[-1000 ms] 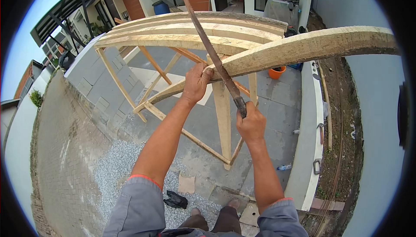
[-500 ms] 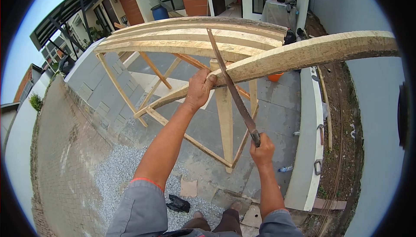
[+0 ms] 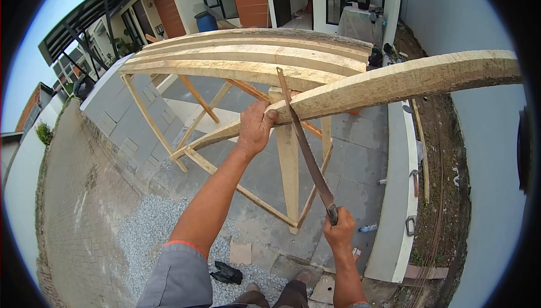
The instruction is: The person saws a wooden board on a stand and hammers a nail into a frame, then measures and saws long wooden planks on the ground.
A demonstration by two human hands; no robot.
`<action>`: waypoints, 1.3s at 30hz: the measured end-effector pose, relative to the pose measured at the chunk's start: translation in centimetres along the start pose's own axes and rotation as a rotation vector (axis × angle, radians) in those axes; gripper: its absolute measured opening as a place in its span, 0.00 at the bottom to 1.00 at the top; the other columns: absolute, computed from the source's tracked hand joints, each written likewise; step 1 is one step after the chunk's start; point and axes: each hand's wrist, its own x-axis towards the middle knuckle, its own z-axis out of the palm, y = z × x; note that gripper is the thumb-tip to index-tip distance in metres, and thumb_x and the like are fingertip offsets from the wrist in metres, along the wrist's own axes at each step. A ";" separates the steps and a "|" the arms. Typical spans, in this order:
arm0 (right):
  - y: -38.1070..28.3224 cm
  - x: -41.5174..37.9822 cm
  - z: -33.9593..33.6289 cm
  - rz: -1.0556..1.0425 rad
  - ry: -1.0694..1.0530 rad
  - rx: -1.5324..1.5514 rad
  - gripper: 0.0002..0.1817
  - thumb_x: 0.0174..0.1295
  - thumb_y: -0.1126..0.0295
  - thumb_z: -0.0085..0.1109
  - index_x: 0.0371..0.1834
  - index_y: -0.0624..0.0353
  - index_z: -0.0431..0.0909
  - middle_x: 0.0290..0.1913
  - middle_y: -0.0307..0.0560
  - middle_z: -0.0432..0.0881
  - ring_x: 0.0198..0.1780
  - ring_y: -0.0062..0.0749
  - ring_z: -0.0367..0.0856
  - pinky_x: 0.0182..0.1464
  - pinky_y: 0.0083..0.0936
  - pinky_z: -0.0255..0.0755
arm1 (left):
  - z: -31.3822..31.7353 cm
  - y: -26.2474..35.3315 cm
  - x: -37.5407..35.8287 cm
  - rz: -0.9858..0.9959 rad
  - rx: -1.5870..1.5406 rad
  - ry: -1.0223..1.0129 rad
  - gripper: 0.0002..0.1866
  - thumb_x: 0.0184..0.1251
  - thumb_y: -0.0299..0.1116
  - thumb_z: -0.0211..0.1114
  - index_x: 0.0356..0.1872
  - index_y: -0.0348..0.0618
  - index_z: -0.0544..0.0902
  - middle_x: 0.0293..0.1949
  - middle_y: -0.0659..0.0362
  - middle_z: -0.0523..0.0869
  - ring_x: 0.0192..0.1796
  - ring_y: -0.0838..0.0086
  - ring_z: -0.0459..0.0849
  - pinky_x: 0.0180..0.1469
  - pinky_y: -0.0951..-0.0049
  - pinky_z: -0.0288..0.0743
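My left hand (image 3: 256,127) is wrapped round a long wooden beam (image 3: 394,82) that runs across the view to the upper right. In my right hand (image 3: 340,228) is the dark handle of a hand saw (image 3: 309,156). Its toothed blade slants up to the left and lies against the beam just right of my left thumb. Under the beam stands a wooden frame (image 3: 288,167) with legs and lower rails. Several more beams (image 3: 225,70) lie side by side across its top, beyond my left hand.
Grey gravel (image 3: 141,235) and a black plastic bag (image 3: 226,273) lie near my feet. To the right, a low white wall (image 3: 394,235) carries a metal clamp (image 3: 411,225). A blue barrel (image 3: 206,21) and a covered table (image 3: 360,25) stand by the house.
My right hand and the saw have moved down, drawing the blade lower across the beam. The view has shifted slightly. My left hand keeps its grip on the beam.
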 end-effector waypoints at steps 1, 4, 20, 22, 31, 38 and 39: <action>-0.4 0.6 0.6 0.018 0.003 0.004 0.12 0.45 0.75 0.67 0.27 0.58 0.70 0.22 0.50 0.77 0.26 0.49 0.79 0.30 0.40 0.70 | 0.0 0.0 -0.2 -0.002 -0.005 -0.007 0.32 0.75 0.62 0.44 0.39 0.38 0.77 0.35 0.45 0.79 0.42 0.45 0.77 0.43 0.51 0.67; -6.1 10.4 1.5 0.086 -0.020 0.077 0.12 0.45 0.75 0.67 0.27 0.57 0.71 0.22 0.51 0.77 0.26 0.51 0.79 0.31 0.42 0.70 | 0.0 0.0 0.3 0.000 -0.002 -0.019 0.33 0.75 0.63 0.43 0.40 0.38 0.78 0.35 0.44 0.80 0.42 0.45 0.77 0.44 0.51 0.67; -6.7 14.2 2.6 0.017 -0.070 0.097 0.12 0.50 0.70 0.68 0.30 0.60 0.72 0.23 0.54 0.78 0.27 0.53 0.81 0.29 0.44 0.73 | -0.6 -1.4 0.2 -0.014 -0.010 -0.162 0.32 0.78 0.60 0.41 0.54 0.39 0.79 0.39 0.48 0.80 0.45 0.55 0.79 0.50 0.61 0.71; -6.9 13.3 1.9 0.020 -0.086 0.082 0.13 0.53 0.68 0.69 0.34 0.60 0.73 0.22 0.53 0.78 0.27 0.52 0.81 0.28 0.43 0.73 | -0.6 -1.2 -0.1 -0.060 -0.045 -0.192 0.32 0.79 0.59 0.41 0.55 0.39 0.79 0.40 0.50 0.80 0.46 0.58 0.79 0.52 0.62 0.71; -7.6 13.6 2.5 -0.276 0.050 0.236 0.30 0.68 0.57 0.60 0.66 0.66 0.67 0.30 0.53 0.80 0.26 0.45 0.83 0.28 0.36 0.77 | -5.7 16.3 8.7 0.349 0.214 -0.105 0.51 0.56 0.65 0.68 0.70 0.36 0.63 0.62 0.40 0.68 0.67 0.51 0.67 0.68 0.52 0.63; -8.1 12.2 -0.1 -0.161 -0.032 0.206 0.30 0.65 0.59 0.63 0.66 0.65 0.71 0.24 0.48 0.77 0.21 0.38 0.77 0.25 0.32 0.75 | 4.2 21.2 16.2 0.515 0.045 -0.520 0.40 0.45 0.59 0.78 0.46 0.28 0.82 0.32 0.44 0.85 0.31 0.58 0.87 0.38 0.70 0.81; -7.4 11.0 -0.5 -0.159 -0.040 0.193 0.31 0.63 0.59 0.64 0.66 0.65 0.72 0.24 0.47 0.76 0.20 0.36 0.76 0.24 0.32 0.74 | 4.5 21.5 15.8 0.522 0.055 -0.543 0.40 0.45 0.59 0.78 0.46 0.28 0.82 0.32 0.44 0.85 0.31 0.58 0.87 0.38 0.70 0.81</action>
